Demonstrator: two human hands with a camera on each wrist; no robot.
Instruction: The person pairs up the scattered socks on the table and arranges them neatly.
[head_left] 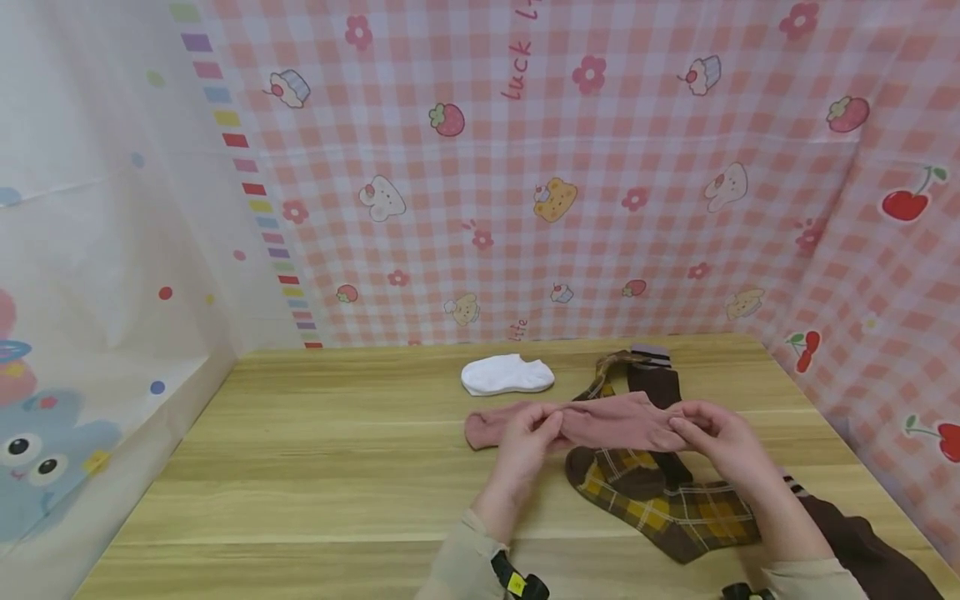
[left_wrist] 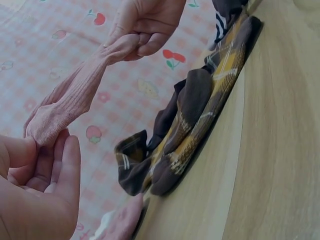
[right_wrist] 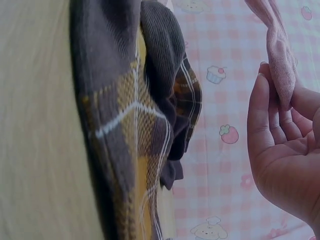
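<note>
A pink ribbed sock (head_left: 611,423) is stretched between my two hands above the table. My left hand (head_left: 527,442) pinches one end between thumb and fingers, and my right hand (head_left: 716,433) pinches the other. In the left wrist view the sock (left_wrist: 67,102) slants up from the left hand (left_wrist: 47,185) to the right hand (left_wrist: 150,25). More pink sock fabric (head_left: 489,427) shows on the table past my left hand, partly hidden by it. Below the stretched sock lie brown and yellow plaid socks (head_left: 712,517), overlapping one another.
A white ankle sock (head_left: 506,375) lies flat toward the back of the wooden table (head_left: 322,475). Dark brown socks (head_left: 862,542) with striped cuffs lie at the right front and behind the plaid ones. Pink checked cloth (head_left: 480,167) hangs behind the table and along its right side.
</note>
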